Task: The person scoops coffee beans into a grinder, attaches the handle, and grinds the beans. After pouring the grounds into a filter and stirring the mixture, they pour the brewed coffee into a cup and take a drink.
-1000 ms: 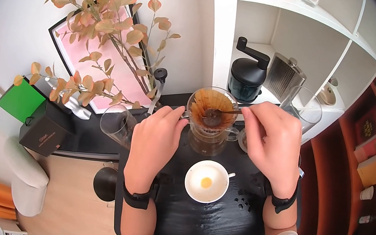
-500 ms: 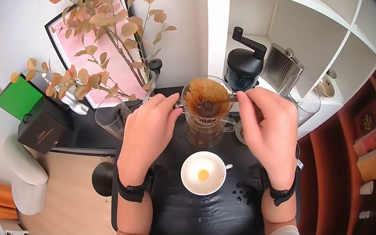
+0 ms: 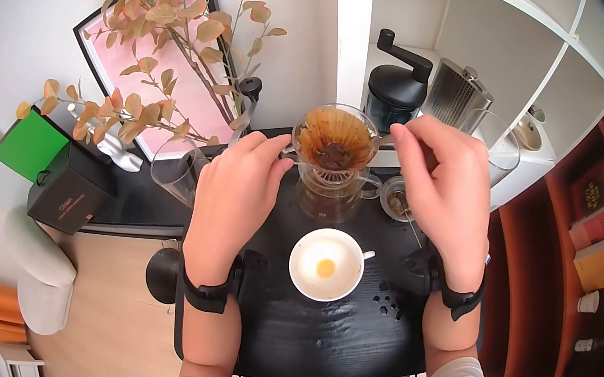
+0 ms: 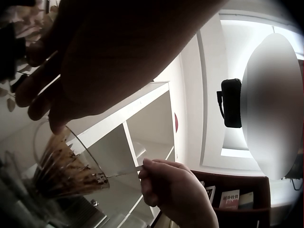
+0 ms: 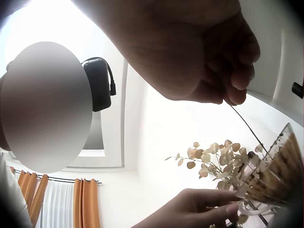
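Note:
A clear glass coffee dripper (image 3: 329,118), lined with a brown-stained paper filter, sits over a glass carafe (image 3: 325,204). Wet dark grounds (image 3: 336,154) lie at the filter's bottom. My left hand (image 3: 234,193) grips the dripper's side handle, fingers on top and thumb below. Between thumb and fingertips, my right hand (image 3: 440,187) pinches a thin-handled spoon (image 3: 386,140). In the right wrist view the handle (image 5: 249,127) runs down from the fingers to the dripper's rim. The spoon's far end is hidden. A white cup (image 3: 324,285) with a little yellow liquid stands in front of the carafe.
A glass (image 3: 174,172) stands left of my left hand, a small metal dish (image 3: 396,197) beside the carafe. Dark drops (image 3: 388,301) wet the black tabletop (image 3: 324,350). Behind are a hand grinder (image 3: 397,89) and a flask (image 3: 459,91) on the white shelf.
The spoon has moved from the middle of the grounds toward the dripper's right rim. My left hand keeps its hold. The head view has shifted, so the table things sit higher in it.

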